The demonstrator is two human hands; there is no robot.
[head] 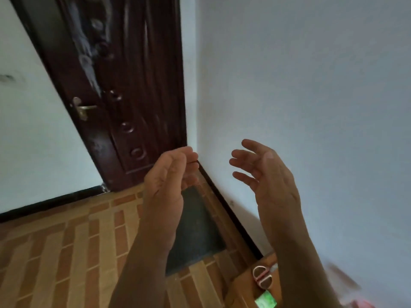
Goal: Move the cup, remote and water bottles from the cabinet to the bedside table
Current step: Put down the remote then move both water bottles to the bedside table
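head view looks down into a room corner, with both bare forearms raised in front of the camera. left hand point(169, 174) is held up with its palm turned toward the right, fingers loosely curved and close together, and it holds nothing. right hand point(273, 176) is up beside it with a clear gap between the two, its back toward the camera, fingers spread apart and slightly bent, pointing left; it too holds nothing. neither hand touches anything. behind the left hand stands a dark brown door point(124, 85) with a brass-coloured handle point(83, 108), shut against pale walls. behind the right hand is a plain pale wall point(311, 85) with a dark skirting strip point(229, 210) along its foot. below lies a floor point(77, 252) of brown and tan brick-pattern tiles, and a dark mat point(195, 230) lies on it near the skirting, partly hidden by the left forearm. at the bottom right edge a wooden top point(244, 287) shows against the wall; on it lie a small pink-and-white looped thing point(262, 278) and a green thing point(265, 302), both too blurred to name. whether this top is the cabinet or the bedside table cannot be told. where the cup, remote and water bottles are cannot be told from this view.
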